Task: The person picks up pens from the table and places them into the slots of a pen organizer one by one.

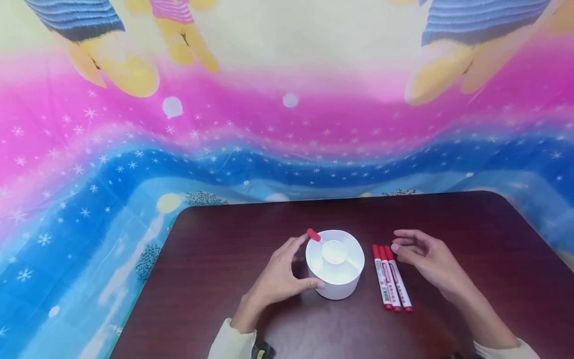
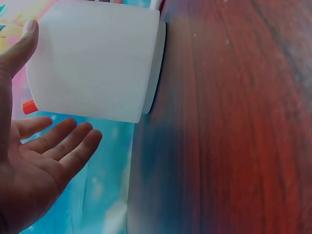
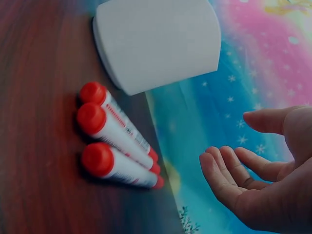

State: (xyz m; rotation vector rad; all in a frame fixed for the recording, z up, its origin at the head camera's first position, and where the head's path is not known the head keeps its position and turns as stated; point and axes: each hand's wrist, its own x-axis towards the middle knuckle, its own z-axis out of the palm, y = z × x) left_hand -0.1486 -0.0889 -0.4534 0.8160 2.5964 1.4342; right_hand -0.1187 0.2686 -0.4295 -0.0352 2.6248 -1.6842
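A white round container [image 1: 336,286] with a smaller round cup [image 1: 334,252] in its middle stands on the table. One red-capped marker [image 1: 314,234] leans in it, its red end poking over the far left rim. My left hand [image 1: 280,276] is spread around the container's left side, thumb near the front and fingers toward the back; the left wrist view shows its fingers relaxed and apart from the wall. Three white markers [image 3: 129,131] with red ends lie side by side to the container's right. Just right of their far ends, my right hand [image 1: 428,259] hovers with loosely bent fingers, holding nothing.
The dark reddish-brown table [image 1: 242,224] has rounded far corners. Behind it hangs a colourful cloth [image 1: 287,134] with snowflakes and cartoon figures, reaching down past the table's left and right edges.
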